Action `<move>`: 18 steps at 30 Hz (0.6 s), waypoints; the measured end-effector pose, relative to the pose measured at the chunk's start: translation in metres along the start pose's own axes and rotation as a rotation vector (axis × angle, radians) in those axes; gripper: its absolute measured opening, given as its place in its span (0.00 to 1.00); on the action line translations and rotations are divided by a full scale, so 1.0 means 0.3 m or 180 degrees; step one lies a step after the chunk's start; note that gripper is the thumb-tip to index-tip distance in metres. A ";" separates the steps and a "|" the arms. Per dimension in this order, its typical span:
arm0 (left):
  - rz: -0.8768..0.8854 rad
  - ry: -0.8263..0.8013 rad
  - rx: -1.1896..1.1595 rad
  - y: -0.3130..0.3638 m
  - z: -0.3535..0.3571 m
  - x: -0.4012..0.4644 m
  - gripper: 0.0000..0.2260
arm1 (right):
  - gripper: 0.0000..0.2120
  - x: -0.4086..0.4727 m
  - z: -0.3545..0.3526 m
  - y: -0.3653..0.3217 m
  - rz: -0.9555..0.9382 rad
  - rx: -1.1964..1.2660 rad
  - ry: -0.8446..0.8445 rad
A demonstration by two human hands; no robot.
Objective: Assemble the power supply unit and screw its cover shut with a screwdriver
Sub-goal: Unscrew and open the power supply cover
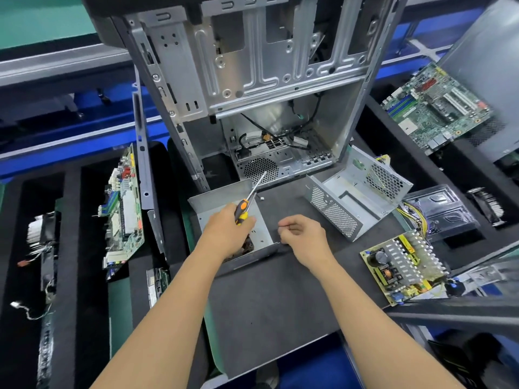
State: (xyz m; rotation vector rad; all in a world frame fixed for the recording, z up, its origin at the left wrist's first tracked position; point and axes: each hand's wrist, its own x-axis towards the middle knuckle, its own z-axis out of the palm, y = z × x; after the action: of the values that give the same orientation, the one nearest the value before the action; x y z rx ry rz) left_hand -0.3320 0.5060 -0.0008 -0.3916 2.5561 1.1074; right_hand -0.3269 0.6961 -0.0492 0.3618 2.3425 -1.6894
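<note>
dark foam bench, early going: left hand [224,234] grips the screwdriver [247,203] over the loose cover [224,204], right hand [302,234] curled, maybe pinching a screw, psu housing [356,197] and circuit board [404,265] apart, nothing assembled.

PSU cover [224,204] left of PSU housing [356,197], circuit board [404,265] right, PC case [252,80] behind.

We count two hands — a left hand [224,234] and a right hand [304,234] — and one screwdriver [247,203]. There is one open computer case [252,80], one perforated metal housing [356,197] and one flat metal cover [224,203]. We see two green motherboards — one [435,108] far right, one [123,206] on edge at left — plus one power supply board [404,265] and one black tray [441,211].
</note>
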 end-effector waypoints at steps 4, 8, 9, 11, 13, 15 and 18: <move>-0.0055 0.0232 -0.0013 -0.049 -0.025 -0.010 0.11 | 0.07 0.054 0.041 -0.051 -0.0080 -0.0235 -0.0498; -0.0050 0.0177 0.0007 -0.065 -0.033 -0.020 0.09 | 0.09 0.079 0.077 -0.065 -0.0104 -0.0300 -0.0773; -0.0048 0.0152 0.0024 -0.065 -0.032 -0.022 0.08 | 0.11 0.080 0.080 -0.065 -0.0110 -0.0220 -0.0812; -0.0018 0.0115 -0.0019 -0.065 -0.027 -0.027 0.08 | 0.13 0.074 0.077 -0.061 -0.0105 -0.0027 -0.0930; 0.0050 0.0097 -0.0028 -0.062 -0.024 -0.029 0.08 | 0.14 0.061 0.066 -0.057 -0.0083 0.0208 -0.1034; 0.0127 0.0104 -0.0083 -0.054 -0.023 -0.032 0.07 | 0.13 0.044 0.054 -0.054 -0.0077 0.0599 -0.0977; 0.0297 0.0090 -0.0494 -0.032 -0.024 -0.033 0.07 | 0.08 0.015 0.028 -0.073 -0.0115 0.0981 -0.0536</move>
State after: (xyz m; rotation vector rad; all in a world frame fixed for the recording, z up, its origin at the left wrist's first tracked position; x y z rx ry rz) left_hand -0.3208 0.4955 0.0015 -0.3304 2.5438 1.3486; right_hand -0.3381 0.6817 -0.0338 0.2198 1.9846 -2.0173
